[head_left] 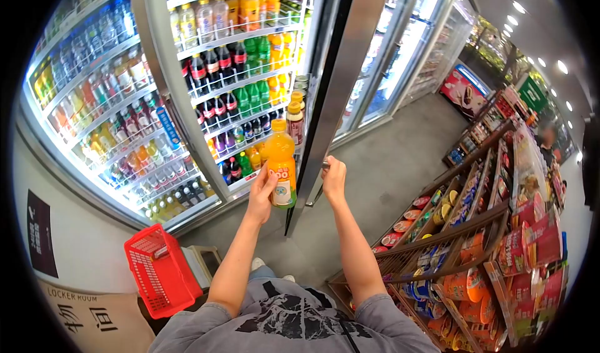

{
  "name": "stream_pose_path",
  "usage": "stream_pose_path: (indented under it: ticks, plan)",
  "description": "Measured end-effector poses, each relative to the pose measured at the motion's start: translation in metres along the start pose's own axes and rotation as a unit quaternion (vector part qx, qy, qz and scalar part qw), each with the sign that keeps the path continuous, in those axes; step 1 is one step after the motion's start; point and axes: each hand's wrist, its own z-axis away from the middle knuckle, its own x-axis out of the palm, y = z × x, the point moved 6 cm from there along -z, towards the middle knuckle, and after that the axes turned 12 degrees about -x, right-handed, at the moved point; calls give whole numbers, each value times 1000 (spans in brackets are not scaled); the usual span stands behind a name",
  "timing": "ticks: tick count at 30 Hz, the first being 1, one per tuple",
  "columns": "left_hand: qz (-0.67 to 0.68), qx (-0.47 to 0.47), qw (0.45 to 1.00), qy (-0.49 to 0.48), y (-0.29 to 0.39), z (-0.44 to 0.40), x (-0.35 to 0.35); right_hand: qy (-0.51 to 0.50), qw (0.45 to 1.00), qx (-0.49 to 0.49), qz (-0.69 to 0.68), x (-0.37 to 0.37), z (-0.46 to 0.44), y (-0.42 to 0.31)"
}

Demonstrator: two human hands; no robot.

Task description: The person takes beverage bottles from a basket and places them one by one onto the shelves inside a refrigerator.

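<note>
My left hand (260,195) is wrapped round an orange juice bottle (280,156), held upright in front of the open drinks fridge. The bottle has an orange cap and a pale label; my fingers cover part of it. My right hand (334,178) grips the handle (325,164) of the fridge door (345,53), which stands swung out between the shelves and the aisle. Inside, a fridge shelf (236,36) and others below it carry rows of cola, green and orange bottles. Brown bottles (294,120) sit in the rack on the door's inner side.
A red shopping basket (142,284) rests at the lower left and holds a small item. Stepped snack shelves (450,250) with cup noodles line the right. More glass-door fridges (378,71) and a chest freezer (465,90) stand farther along the grey aisle.
</note>
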Motion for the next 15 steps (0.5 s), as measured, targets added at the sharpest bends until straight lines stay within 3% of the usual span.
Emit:
stream_pose_path:
  ticks: [5,7,9,11,13,15]
  plan:
    - [4,-34,998,-49,-10,-15,50,103,986,-38,129,-77,-9,-22]
    - [5,-41,997,-60,-16,-22,61,120,982,-12,143,-105,-11,-22]
    - [-14,-31,997,-74,-19,-30,70,226,945,-104,213,-133,-13,-39]
    - [-7,-38,996,-79,-21,-33,78,267,923,-114,253,-145,-7,-70]
    - [-1,-42,996,-78,-22,-37,83,344,873,-243,245,-146,8,-113]
    - [7,-50,997,-54,-28,-40,83,262,890,-301,220,-117,16,-134]
